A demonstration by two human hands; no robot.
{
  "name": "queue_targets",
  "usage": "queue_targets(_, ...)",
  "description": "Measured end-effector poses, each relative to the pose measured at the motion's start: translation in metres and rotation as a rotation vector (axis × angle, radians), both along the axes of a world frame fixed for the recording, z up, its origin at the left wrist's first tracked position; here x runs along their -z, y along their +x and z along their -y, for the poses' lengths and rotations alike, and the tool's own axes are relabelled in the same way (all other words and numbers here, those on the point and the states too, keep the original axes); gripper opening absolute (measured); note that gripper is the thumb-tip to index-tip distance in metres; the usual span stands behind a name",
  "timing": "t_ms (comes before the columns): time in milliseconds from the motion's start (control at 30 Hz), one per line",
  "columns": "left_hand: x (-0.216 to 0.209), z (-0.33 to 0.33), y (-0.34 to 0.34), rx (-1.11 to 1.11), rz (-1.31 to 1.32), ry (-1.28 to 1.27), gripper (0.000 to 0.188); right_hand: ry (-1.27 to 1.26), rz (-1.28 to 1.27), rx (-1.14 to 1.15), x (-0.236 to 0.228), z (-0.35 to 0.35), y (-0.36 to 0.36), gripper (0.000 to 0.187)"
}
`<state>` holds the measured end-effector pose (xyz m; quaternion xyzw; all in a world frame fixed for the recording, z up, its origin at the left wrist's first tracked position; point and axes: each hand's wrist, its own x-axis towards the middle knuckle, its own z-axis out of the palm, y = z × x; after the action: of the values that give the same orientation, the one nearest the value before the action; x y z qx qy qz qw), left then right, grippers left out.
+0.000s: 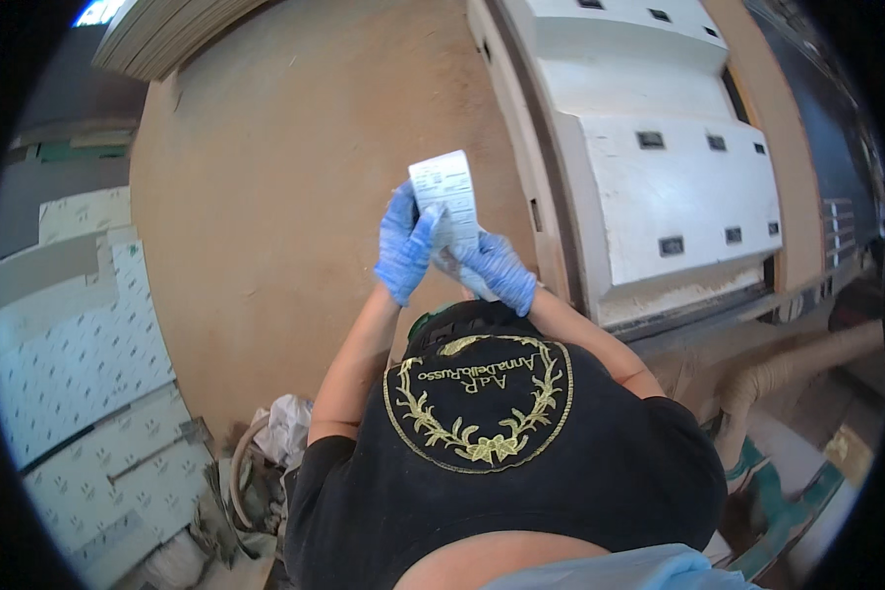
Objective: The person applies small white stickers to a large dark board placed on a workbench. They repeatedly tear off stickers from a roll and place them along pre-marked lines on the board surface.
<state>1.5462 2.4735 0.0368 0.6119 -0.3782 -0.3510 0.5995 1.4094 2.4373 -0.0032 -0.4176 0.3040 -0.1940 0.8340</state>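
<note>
Both my hands wear blue mottled gloves and are raised in front of my chest, over a wide brown board. A white roll of printed labels [444, 187] stands tilted up between them, its printed face toward me. My left hand [404, 246] grips the roll's left side, with the thumb on its front. Closed around the lower end is my right hand [502, 271], where part of the strip is hidden by the fingers. The two hands are close together at the bottom of the roll.
The brown board [285, 167] spreads ahead. At right stands a white machine housing [678, 187] with small black fittings. A stack of boards [162, 39] lies far left, patterned sheets [88, 344] nearer left. A crumpled white bag [285, 430] and a thick hose [796, 359] are near my sides.
</note>
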Motion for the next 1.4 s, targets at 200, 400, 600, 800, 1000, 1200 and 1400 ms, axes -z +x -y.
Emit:
queue_targets(200,0.009,0.056,0.061,-0.031,-0.102,0.009,0.033,-0.163,-0.052,-0.127,-0.010,0.076,0.061,0.027)
queue_targets(400,0.010,0.164,0.134,-0.026,-0.067,-0.038,0.033,-0.294,0.122,0.096,-0.008,0.196,0.137,0.035)
queue_targets(600,-0.002,0.275,0.206,-0.018,-0.030,-0.053,0.034,-0.620,0.031,0.157,-0.034,0.331,0.214,0.045)
queue_targets(800,0.002,0.366,0.274,0.001,-0.160,-0.055,0.034,-0.632,-0.006,0.089,-0.034,0.423,0.286,0.041)
queue_targets(1000,0.017,0.449,0.384,0.045,-0.105,-0.078,0.033,-0.523,-0.008,0.045,-0.025,0.508,0.392,0.029)
queue_targets(1200,-0.006,0.536,0.490,0.197,-0.030,0.006,0.039,-0.506,-0.004,0.260,-0.044,0.580,0.494,0.021)
queue_targets(1400,0.007,0.638,0.553,0.429,-0.181,0.070,0.037,-0.326,-0.012,0.477,-0.040,0.672,0.550,0.014)
